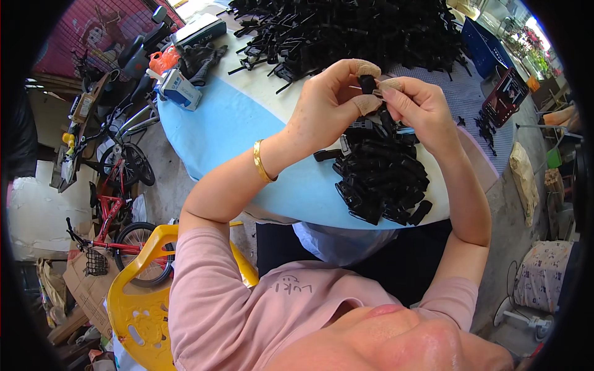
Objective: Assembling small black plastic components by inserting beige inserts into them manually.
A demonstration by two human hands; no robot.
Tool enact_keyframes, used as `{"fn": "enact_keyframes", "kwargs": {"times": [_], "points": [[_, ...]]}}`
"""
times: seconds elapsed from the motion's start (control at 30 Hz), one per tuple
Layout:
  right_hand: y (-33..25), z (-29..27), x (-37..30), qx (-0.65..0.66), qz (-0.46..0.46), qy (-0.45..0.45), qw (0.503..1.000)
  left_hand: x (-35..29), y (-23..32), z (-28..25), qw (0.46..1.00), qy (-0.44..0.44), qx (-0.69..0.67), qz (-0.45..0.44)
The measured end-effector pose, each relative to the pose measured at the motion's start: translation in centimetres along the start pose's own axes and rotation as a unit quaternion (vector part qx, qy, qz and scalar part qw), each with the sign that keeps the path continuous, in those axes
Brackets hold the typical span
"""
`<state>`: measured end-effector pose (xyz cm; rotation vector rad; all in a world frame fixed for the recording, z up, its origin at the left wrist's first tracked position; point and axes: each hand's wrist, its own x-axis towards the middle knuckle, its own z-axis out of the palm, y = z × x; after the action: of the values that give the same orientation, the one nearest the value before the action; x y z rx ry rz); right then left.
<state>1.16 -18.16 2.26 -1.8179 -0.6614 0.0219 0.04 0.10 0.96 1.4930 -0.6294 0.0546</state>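
Above the table, my left hand (pixel 322 105) is closed, pinching a small black plastic part (pixel 367 84) between thumb and forefinger. Beige covers wrap several of my fingertips. My right hand (pixel 422 110) meets it from the right, thumb and forefinger pressed together beside the part; whatever lies in that pinch is too small to name. Below my hands, near the table's front edge, lies a heap of small black plastic pieces (pixel 380 176). A far larger pile of black parts with thin strap-like ends (pixel 346 37) covers the back of the table.
A blue-and-white carton (pixel 179 89), an orange plastic bag (pixel 164 60) and a dark glove (pixel 203 62) sit at the table's left. On the right are a blue basket (pixel 484 46) and a dark red box (pixel 506 96). A yellow chair (pixel 139 303) stands to my left.
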Motion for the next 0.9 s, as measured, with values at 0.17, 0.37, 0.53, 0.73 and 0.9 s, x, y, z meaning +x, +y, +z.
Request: {"fn": "enact_keyframes", "kwargs": {"times": [0.17,0.37,0.53,0.73,0.9], "points": [[-0.4,0.3,-0.2,-0.003,0.018,0.006,1.0,-0.2,0.0,0.3,1.0,0.022,-0.003,0.002],[-0.7,1.1,-0.5,-0.004,0.028,0.015,0.999,-0.5,-0.7,0.7,0.992,0.071,0.081,0.063],[-0.5,1.1,-0.5,-0.037,-0.01,0.037,0.999,-0.4,-1.1,0.7,0.97,0.07,0.198,0.125],[1.1,-5.9,2.2,-0.054,-0.038,0.018,0.998,-0.8,0.7,1.2,0.966,0.028,0.247,0.075],[5.6,-8.7,4.9,-0.464,0.016,0.205,0.862,-0.9,0.2,1.3,0.931,-0.141,0.274,0.195]]}}
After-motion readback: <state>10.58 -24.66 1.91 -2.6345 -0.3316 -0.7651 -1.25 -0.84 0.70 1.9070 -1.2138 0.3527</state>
